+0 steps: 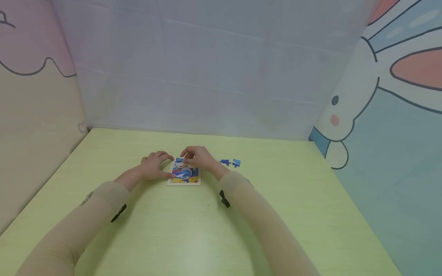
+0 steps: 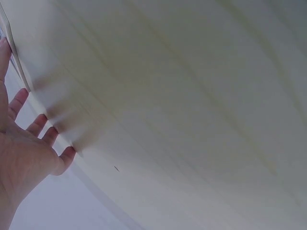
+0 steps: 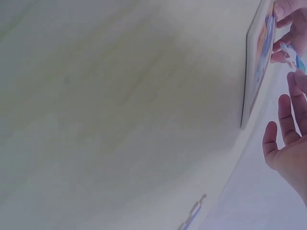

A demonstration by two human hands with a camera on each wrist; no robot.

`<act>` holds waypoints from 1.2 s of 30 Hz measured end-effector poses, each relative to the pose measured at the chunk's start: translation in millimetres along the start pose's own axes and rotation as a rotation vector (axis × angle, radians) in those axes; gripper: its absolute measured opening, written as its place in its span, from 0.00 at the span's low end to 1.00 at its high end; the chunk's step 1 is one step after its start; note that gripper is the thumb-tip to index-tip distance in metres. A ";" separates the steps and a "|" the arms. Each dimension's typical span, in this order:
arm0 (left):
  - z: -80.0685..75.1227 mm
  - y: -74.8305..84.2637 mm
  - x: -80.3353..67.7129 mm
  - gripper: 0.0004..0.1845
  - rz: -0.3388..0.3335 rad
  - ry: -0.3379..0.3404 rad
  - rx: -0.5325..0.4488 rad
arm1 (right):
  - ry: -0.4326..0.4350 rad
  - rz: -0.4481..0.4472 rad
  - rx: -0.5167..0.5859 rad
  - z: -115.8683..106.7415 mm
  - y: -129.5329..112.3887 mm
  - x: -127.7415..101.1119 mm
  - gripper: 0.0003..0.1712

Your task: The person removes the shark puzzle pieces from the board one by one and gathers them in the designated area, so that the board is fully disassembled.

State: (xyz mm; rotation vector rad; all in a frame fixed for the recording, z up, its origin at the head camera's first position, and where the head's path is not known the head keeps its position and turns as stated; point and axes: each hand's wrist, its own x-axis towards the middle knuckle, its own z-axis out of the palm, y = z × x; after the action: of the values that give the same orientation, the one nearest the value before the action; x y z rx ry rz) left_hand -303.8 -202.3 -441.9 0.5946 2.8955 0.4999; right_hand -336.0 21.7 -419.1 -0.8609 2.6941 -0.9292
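A small jigsaw puzzle with a white border [image 1: 183,184] lies on the table, its blue sea picture with a dolphin partly covered by my hands. Spread fingers of my left hand [image 1: 154,167] rest along its left side, the thumb over the lower left part of the picture and the index finger near the top left corner. Above the upper part of the puzzle, my right hand [image 1: 201,157] pinches a puzzle piece [image 3: 292,57] between thumb and index finger. In the right wrist view this piece stands tilted, with white and teal on it, while the other fingers stay loosely bent.
Two loose blue puzzle pieces, one at left [image 1: 225,162] and one at right [image 1: 236,163], lie on the light green table [image 1: 293,199] right of the puzzle. A pale cloth wall [image 1: 214,69] rises behind the table, with cartoon-printed panels on both sides.
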 end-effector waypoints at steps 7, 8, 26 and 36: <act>-3.8 3.9 -2.1 0.39 0.000 0.002 -0.014 | -0.050 -0.033 -0.013 -18.8 3.3 -4.1 0.14; -4.0 4.2 -2.1 0.39 -0.001 0.001 -0.014 | -0.049 -0.041 -0.016 -21.2 4.6 -4.8 0.14; -2.9 4.6 -4.0 0.39 0.004 0.000 -0.018 | -0.027 0.010 -0.052 -53.8 37.4 -19.3 0.12; -1.2 3.3 -3.9 0.40 0.002 0.001 -0.022 | -0.041 0.049 -0.044 -60.5 55.2 -33.2 0.13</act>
State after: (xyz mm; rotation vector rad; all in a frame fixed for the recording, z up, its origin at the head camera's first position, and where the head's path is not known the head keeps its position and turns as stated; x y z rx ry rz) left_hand -299.3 -201.3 -439.3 0.5951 2.8866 0.5314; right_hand -354.5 107.1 -405.8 -0.8088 2.6970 -0.8353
